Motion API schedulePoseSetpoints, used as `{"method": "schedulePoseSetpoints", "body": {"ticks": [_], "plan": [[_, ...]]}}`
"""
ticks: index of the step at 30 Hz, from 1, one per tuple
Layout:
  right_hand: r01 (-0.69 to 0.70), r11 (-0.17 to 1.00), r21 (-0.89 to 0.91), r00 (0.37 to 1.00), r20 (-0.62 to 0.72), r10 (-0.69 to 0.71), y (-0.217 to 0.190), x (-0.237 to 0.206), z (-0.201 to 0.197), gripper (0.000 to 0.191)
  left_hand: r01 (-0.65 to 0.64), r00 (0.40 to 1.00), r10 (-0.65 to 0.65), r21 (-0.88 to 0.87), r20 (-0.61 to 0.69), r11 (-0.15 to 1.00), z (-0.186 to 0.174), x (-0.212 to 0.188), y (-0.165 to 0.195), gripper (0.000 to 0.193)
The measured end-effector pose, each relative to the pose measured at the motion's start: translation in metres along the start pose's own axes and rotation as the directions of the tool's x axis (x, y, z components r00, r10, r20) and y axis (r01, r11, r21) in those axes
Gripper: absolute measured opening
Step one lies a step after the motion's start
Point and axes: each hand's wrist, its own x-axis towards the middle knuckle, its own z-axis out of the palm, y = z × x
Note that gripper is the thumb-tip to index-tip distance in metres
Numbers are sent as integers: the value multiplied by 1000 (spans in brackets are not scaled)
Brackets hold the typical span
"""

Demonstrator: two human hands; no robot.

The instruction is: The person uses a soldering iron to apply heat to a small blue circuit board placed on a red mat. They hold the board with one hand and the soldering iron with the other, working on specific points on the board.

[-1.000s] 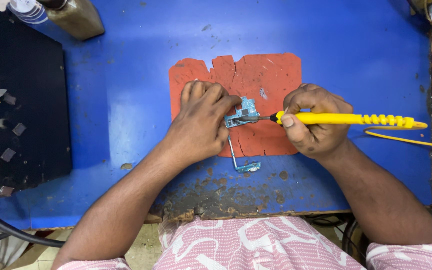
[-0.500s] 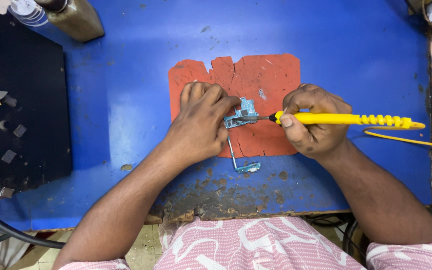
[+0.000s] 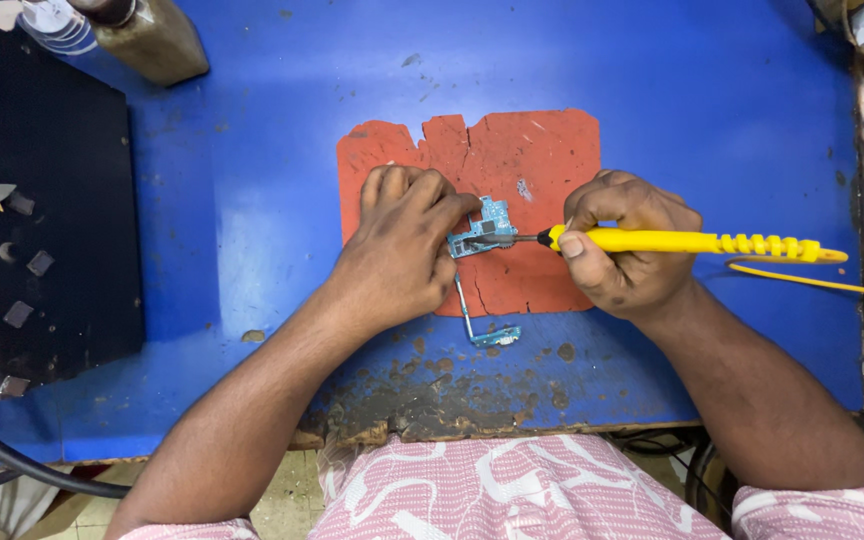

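On the far left of the blue worktop (image 3: 252, 200) sits a black box (image 3: 57, 210) with small bits lying on it, and a brownish bottle (image 3: 147, 40) stands behind it. Next comes the left hand (image 3: 397, 255), its fingers (image 3: 432, 200) pressed down flat, pinning a small blue circuit board (image 3: 482, 232) onto the torn red mat (image 3: 512, 160). A thin strip runs from the board to a little connector piece (image 3: 495, 337) just off the mat. To the right, the right hand (image 3: 624, 250) grips a yellow soldering iron (image 3: 692, 242), its tip touching the board. Compared with a second ago, hardly anything has shifted: both hands hold the same pose, so the work at that one spot goes on.
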Motion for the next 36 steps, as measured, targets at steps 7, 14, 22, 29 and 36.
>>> {"method": "schedulePoseSetpoints", "body": {"ticks": [7,14,22,29,36], "plan": [[-1,1000,17,1000,-3,1,0,0,0,14,6,1000,-6,-1,6,1000,0,0,0,52],[-24,999,35,1000,-9,25,-1,-1,-1,13,3,1000,-3,7,7,1000,0,-1,1,53],[-23,999,38,1000,-12,23,-1,-1,-1,14,1,1000,-1,-4,-1,1000,0,-1,0,52],[-16,999,37,1000,-19,17,0,0,-1,14,1,1000,-1,-4,1,1000,1,-1,-1,52],[-16,999,32,1000,-25,17,-1,-1,-1,15,3,1000,-3,3,8,1000,1,-1,-1,52]]}}
